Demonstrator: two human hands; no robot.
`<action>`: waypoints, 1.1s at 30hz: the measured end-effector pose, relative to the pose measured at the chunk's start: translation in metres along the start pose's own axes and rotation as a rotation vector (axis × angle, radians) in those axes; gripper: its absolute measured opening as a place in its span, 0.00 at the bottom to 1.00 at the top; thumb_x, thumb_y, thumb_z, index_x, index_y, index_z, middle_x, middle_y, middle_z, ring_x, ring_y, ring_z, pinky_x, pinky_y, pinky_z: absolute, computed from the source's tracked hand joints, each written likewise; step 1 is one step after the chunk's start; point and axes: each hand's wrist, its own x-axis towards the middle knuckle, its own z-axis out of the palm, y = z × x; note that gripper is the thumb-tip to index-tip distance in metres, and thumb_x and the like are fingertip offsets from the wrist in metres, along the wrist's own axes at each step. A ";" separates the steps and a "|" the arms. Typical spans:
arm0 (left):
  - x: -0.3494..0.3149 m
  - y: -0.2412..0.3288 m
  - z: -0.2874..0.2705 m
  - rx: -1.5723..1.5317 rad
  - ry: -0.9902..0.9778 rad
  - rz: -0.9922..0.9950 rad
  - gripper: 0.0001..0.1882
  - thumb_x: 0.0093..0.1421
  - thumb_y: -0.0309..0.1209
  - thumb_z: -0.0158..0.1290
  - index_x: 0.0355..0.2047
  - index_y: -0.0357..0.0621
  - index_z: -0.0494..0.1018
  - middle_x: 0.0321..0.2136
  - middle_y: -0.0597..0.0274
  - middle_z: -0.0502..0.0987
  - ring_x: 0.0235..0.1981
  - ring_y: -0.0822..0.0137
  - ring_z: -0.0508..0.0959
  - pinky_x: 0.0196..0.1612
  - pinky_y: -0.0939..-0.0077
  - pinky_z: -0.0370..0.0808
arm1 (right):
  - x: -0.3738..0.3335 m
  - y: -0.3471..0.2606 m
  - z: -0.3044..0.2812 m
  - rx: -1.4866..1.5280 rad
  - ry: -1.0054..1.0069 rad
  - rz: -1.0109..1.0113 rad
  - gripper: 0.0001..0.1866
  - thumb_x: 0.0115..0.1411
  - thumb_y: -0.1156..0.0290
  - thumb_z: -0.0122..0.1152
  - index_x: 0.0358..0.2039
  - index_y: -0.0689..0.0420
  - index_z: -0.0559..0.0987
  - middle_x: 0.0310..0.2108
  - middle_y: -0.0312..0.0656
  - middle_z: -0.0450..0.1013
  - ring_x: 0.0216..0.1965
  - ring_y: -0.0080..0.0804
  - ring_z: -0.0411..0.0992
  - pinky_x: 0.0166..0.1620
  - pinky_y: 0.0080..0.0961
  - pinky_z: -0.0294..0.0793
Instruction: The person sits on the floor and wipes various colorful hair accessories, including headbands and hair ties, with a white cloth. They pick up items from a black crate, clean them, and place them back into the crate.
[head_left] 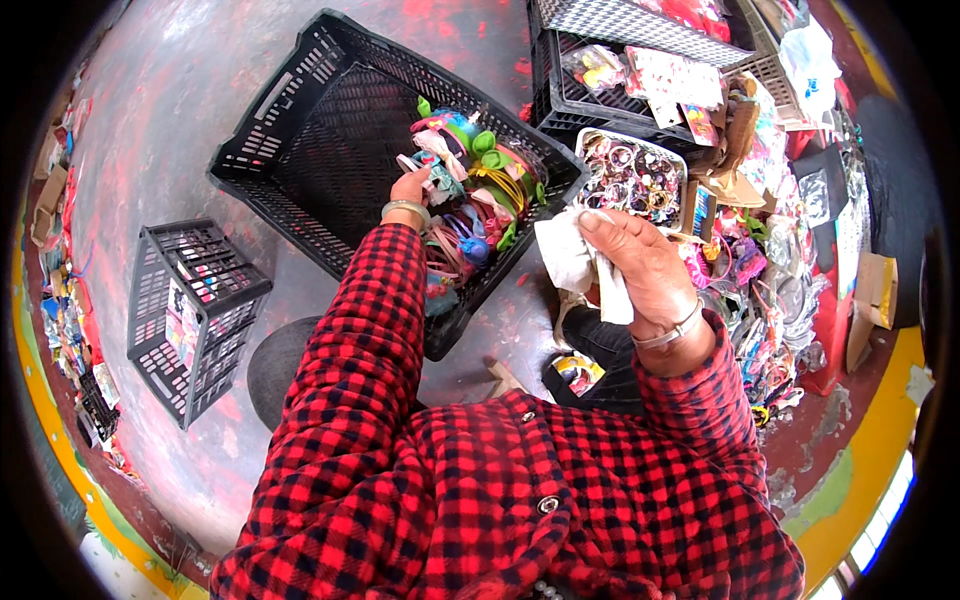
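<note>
My left hand (408,192) reaches into a large black plastic crate (285,130). Its fingers are closed at a teal and white patterned fabric headband (440,177), though the fingertips are partly hidden. Around it, at the crate's right end, lies a heap of colourful headbands (478,215) in pink, green, yellow and blue. To the right of the crate, my right hand (640,268) pinches a crumpled white cloth (567,252), whose folds hang below the thumb and fingers.
A white tray of hair ties (632,172) stands beyond my right hand. Stacked black crates (570,95) hold packets at the upper right. Loose accessories (765,300) pile up along the right. A smaller black crate (195,310) sits at the left, near a dark round stool (280,370).
</note>
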 end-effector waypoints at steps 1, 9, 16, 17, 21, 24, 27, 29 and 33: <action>0.004 -0.002 0.001 -0.095 -0.041 -0.004 0.09 0.49 0.36 0.55 0.26 0.45 0.71 0.17 0.69 0.69 0.15 0.72 0.67 0.19 0.78 0.62 | 0.000 0.000 -0.001 0.000 0.009 -0.004 0.12 0.58 0.68 0.49 0.34 0.65 0.74 0.27 0.39 0.74 0.26 0.23 0.72 0.31 0.17 0.71; 0.000 0.003 -0.019 0.000 -0.071 0.001 0.06 0.50 0.28 0.53 0.27 0.43 0.68 0.17 0.67 0.66 0.16 0.71 0.67 0.20 0.75 0.65 | -0.001 -0.001 0.000 -0.046 0.036 -0.010 0.12 0.59 0.69 0.49 0.35 0.65 0.74 0.28 0.38 0.74 0.26 0.21 0.72 0.31 0.16 0.70; -0.012 0.007 -0.014 -0.001 -0.200 -0.102 0.03 0.50 0.24 0.50 0.27 0.41 0.68 0.19 0.63 0.68 0.17 0.67 0.68 0.22 0.72 0.67 | -0.001 0.001 0.004 -0.014 0.009 -0.018 0.12 0.59 0.69 0.49 0.35 0.65 0.74 0.28 0.38 0.74 0.26 0.21 0.71 0.31 0.16 0.70; -0.024 0.011 -0.003 0.000 -0.237 -0.086 0.03 0.50 0.24 0.49 0.27 0.40 0.69 0.18 0.64 0.68 0.16 0.68 0.67 0.22 0.73 0.66 | -0.001 0.001 0.004 -0.013 0.022 -0.016 0.12 0.59 0.69 0.49 0.35 0.65 0.74 0.28 0.38 0.74 0.26 0.21 0.71 0.31 0.16 0.70; -0.026 0.005 0.020 0.130 -0.269 0.039 0.04 0.51 0.26 0.49 0.27 0.39 0.71 0.18 0.63 0.70 0.17 0.70 0.68 0.21 0.75 0.65 | 0.000 0.000 -0.001 -0.019 -0.027 0.003 0.12 0.59 0.68 0.49 0.35 0.65 0.74 0.28 0.38 0.74 0.26 0.22 0.72 0.30 0.16 0.71; 0.007 -0.018 0.012 0.359 -0.175 0.257 0.10 0.51 0.32 0.51 0.28 0.37 0.73 0.21 0.62 0.74 0.20 0.70 0.72 0.25 0.74 0.68 | 0.002 0.002 0.000 -0.034 0.016 -0.003 0.12 0.59 0.69 0.49 0.36 0.65 0.74 0.27 0.38 0.74 0.25 0.22 0.72 0.30 0.16 0.71; 0.012 -0.022 0.016 0.704 0.003 0.321 0.12 0.50 0.35 0.51 0.28 0.37 0.73 0.23 0.60 0.75 0.23 0.69 0.73 0.28 0.73 0.69 | 0.001 0.000 -0.003 -0.030 0.011 0.021 0.12 0.59 0.68 0.49 0.35 0.64 0.74 0.27 0.38 0.74 0.25 0.22 0.72 0.30 0.16 0.71; -0.006 -0.012 0.025 0.698 -0.066 0.177 0.14 0.52 0.39 0.50 0.32 0.40 0.73 0.23 0.62 0.73 0.23 0.69 0.72 0.28 0.74 0.68 | -0.002 0.000 -0.004 -0.015 0.039 0.014 0.12 0.59 0.68 0.49 0.35 0.64 0.74 0.27 0.38 0.74 0.25 0.22 0.72 0.30 0.16 0.71; 0.008 -0.021 0.011 0.616 -0.146 0.080 0.13 0.54 0.40 0.49 0.33 0.44 0.71 0.16 0.71 0.67 0.15 0.75 0.65 0.18 0.79 0.61 | -0.003 -0.003 0.000 -0.017 0.055 0.015 0.12 0.59 0.68 0.49 0.35 0.64 0.74 0.27 0.38 0.74 0.25 0.22 0.72 0.30 0.16 0.71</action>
